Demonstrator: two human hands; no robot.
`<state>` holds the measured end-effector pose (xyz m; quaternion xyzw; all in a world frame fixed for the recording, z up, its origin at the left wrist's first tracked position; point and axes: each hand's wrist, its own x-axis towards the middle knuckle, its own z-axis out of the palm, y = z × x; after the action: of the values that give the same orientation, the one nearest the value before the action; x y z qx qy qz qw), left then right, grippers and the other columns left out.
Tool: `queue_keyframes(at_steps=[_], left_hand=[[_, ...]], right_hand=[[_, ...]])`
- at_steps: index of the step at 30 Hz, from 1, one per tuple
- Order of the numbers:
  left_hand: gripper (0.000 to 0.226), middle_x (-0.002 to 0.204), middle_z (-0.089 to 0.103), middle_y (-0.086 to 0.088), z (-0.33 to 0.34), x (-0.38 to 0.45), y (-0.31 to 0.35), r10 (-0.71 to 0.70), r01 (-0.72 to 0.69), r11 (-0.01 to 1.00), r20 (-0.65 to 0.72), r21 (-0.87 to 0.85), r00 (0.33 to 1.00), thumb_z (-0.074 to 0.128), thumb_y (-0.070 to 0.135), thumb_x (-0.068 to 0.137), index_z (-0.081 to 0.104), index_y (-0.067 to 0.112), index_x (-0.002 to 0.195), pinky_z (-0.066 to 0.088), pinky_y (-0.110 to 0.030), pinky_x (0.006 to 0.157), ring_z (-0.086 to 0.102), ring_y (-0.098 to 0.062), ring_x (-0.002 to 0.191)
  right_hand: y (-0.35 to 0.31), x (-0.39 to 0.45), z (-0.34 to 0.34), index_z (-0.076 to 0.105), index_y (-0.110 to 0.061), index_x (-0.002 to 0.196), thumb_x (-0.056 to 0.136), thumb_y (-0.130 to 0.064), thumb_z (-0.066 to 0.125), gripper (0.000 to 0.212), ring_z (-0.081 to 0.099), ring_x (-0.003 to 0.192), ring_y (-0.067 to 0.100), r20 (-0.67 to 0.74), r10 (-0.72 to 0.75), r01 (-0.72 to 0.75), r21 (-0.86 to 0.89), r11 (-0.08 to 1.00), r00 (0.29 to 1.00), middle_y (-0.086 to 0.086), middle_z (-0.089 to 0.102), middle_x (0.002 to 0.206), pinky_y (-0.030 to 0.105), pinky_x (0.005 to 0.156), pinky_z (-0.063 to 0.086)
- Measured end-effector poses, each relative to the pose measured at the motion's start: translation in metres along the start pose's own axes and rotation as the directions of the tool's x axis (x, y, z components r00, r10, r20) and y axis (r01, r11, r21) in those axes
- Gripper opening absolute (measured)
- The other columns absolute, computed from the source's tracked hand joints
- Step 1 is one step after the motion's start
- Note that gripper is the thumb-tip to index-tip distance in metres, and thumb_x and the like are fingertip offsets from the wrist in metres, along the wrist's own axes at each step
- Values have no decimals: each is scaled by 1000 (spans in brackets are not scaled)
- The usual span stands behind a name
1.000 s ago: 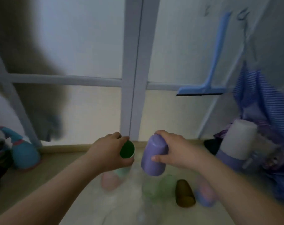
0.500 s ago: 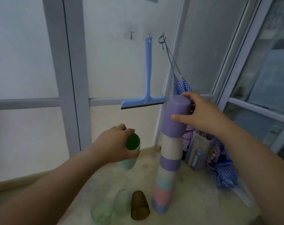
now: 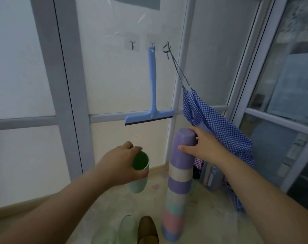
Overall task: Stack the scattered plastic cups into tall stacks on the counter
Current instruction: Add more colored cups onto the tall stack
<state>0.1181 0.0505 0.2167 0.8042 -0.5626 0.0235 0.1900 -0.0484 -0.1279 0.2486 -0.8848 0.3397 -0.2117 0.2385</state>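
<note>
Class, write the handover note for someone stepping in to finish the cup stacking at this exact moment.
Right hand: gripping the purple cup on top of the tall stack.
Left hand: holding a mint cup with a green inside in the air, left of the stack.
Done: one tall stack standing on the counter.
Left: the held cup, plus a brown cup and pale green cups lying loose.

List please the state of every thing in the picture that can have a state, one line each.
Left hand: closed around mint cup, held in air.
Mint cup: tilted, mouth toward camera.
Right hand: gripping top purple cup.
Cup stack: upright on counter, cups inverted.
Brown cup: lying loose.
Clear green cups: loose, unstacked.
Squeegee: hanging from hook.
Checked cloth: hanging.
</note>
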Motion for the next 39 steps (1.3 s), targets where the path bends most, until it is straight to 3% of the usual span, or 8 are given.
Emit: queue_keyframes(at_steps=[9,15,19,21,24,29,35,39], left_hand=[[69,124,51,3,-8,-7,-5,-20,20,1000,5,0,1000,62,55,75,38,27,133,54,-28,83,52,-15,103],[70,123,51,3,-15,-16,-14,-28,28,999,-2,20,1000,61,56,75,38,27,133,53,-28,81,52,-15,101],[69,121,52,2,-21,-24,-20,-31,31,999,-18,21,999,60,56,75,38,27,133,53,-30,82,52,-15,99],[68,120,52,2,-25,-28,-26,-36,36,999,-41,7,999,60,56,74,39,27,132,53,-30,82,52,-15,98],[68,121,51,4,-30,-36,-36,-53,49,997,-71,-59,996,62,55,74,38,29,132,52,-26,81,50,-12,97],[63,126,47,6,-35,-51,-56,-79,57,986,-131,-158,988,60,52,78,36,30,132,52,-27,83,50,-13,104],[61,131,45,6,-34,-67,-83,-65,21,943,-121,-333,991,60,47,81,30,35,133,51,-29,90,52,-15,110],[58,121,52,11,-31,-67,-87,-101,27,867,-121,-498,988,67,45,74,38,32,123,51,-27,86,55,-3,108]], right_hand=[[-1,-5,4,20,-18,144,76,-40,69,86,36,135,25,-29,18,-20,-46,999,999,7,34,150,45,111,35],[-40,-21,9,51,-15,120,81,-22,66,43,54,107,17,-326,-199,197,-39,980,924,2,55,115,33,97,46],[-58,-29,51,48,-24,122,80,-26,67,46,54,96,8,55,-215,213,43,976,975,-7,56,107,26,85,50],[-60,-32,81,37,-30,132,76,-30,71,65,51,108,8,310,-133,117,71,991,941,-10,51,123,31,87,52],[-61,-37,119,28,-31,138,71,-35,76,83,48,120,10,492,-80,18,129,991,867,-9,45,136,33,100,47],[-67,-37,150,41,-26,130,75,-38,72,65,55,114,11,534,-132,-82,358,930,835,-6,55,128,38,102,46],[-71,-26,134,44,-20,124,78,-21,71,53,63,95,0,506,-162,-131,494,859,847,-9,59,115,20,82,53],[-70,-18,117,50,-16,110,76,-5,70,41,63,97,16,413,-178,-213,736,642,893,2,59,107,34,85,57]])
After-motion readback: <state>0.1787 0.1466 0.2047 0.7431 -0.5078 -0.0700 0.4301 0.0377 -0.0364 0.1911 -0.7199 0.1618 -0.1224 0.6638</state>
